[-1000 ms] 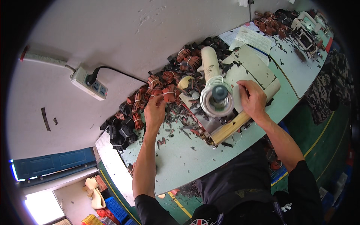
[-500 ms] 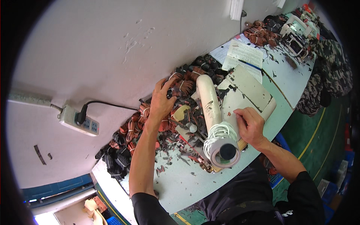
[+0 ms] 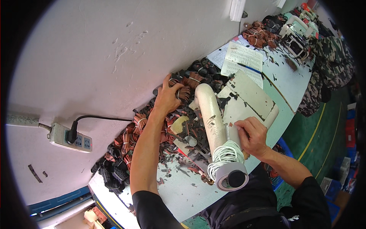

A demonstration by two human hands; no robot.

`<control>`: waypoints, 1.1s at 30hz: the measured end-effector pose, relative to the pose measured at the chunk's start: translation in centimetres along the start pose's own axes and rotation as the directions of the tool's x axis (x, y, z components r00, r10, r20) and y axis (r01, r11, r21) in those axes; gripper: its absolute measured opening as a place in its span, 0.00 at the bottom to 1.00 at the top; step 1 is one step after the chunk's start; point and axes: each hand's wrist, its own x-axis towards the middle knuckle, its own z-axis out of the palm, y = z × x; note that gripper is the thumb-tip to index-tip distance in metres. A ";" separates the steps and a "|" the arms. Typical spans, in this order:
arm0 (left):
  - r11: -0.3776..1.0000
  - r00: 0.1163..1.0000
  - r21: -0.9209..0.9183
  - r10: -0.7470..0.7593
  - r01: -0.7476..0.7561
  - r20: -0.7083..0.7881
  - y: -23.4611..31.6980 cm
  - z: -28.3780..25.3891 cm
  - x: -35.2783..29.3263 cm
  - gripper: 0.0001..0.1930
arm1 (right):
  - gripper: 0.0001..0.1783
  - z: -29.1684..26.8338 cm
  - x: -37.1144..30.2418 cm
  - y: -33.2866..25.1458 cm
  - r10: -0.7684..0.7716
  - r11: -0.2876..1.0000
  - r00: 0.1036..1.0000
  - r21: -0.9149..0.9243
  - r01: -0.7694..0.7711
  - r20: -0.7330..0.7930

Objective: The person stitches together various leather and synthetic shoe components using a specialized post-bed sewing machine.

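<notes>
My left hand (image 3: 167, 98) reaches into the pile along the wall. Its fingers and thumb are closed around a bundle of brown strips (image 3: 183, 93). My right hand (image 3: 252, 136) is beside the cream machine's curved arm (image 3: 207, 105), its fingers curled in; what they hold, if anything, is hidden. A small reddish scrap (image 3: 230, 124) shows at those fingertips. A coil of white cord (image 3: 227, 157) is wound on the machine's near end, and a grey ring-shaped roll (image 3: 243, 171) sits around a black knob (image 3: 236, 178).
More tied bundles, brown (image 3: 140, 121) and black (image 3: 114, 175), line the wall. Dark scraps litter the pale table (image 3: 171, 198). An open notebook (image 3: 242, 61) with a pen (image 3: 249, 68) lies beyond the machine. A power strip (image 3: 70, 137) is on the wall. Someone in camouflage clothing (image 3: 331, 65) is at far right.
My left hand has closed from a spread pose above the pile onto a brown bundle. My right hand stays by the machine with fingers curled. The whole view has shifted slightly.
</notes>
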 end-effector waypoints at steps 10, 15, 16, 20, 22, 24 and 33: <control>0.934 0.926 -0.355 -0.111 -0.026 -0.360 0.8 -3.1 -3.4 0.30 | 0.08 0.1 0.0 0.0 0.000 1.000 1.000 -0.018 0.000 -0.014; 0.540 0.865 -0.836 -0.462 0.100 -0.195 3.5 -5.4 -10.8 0.30 | 0.07 0.0 -0.4 0.5 0.005 1.000 1.000 -0.029 -0.006 -0.029; 0.539 0.845 -0.828 -0.506 0.154 -0.173 4.5 -6.0 -13.2 0.30 | 0.07 -0.2 -0.4 0.5 0.002 0.999 1.000 -0.039 -0.003 -0.028; 0.859 0.822 -0.256 -0.504 0.444 -0.265 4.3 -2.6 -25.2 0.29 | 0.06 0.0 -0.3 -0.1 -0.017 1.000 0.999 -0.021 0.016 -0.036; 0.811 0.788 -0.202 -0.583 0.549 -0.199 7.8 -1.8 -29.4 0.31 | 0.05 0.2 -0.4 0.0 -0.020 1.000 0.999 -0.015 0.019 -0.028; 0.665 0.675 -0.200 -0.738 0.719 -0.025 9.2 -0.2 -32.5 0.32 | 0.03 0.2 -0.5 0.2 -0.063 0.996 0.997 -0.063 0.059 -0.052; 0.654 0.567 -0.150 -0.731 0.742 -0.380 11.8 0.2 -37.2 0.30 | 0.05 0.5 -1.0 0.9 -0.033 0.998 0.998 -0.064 0.029 -0.051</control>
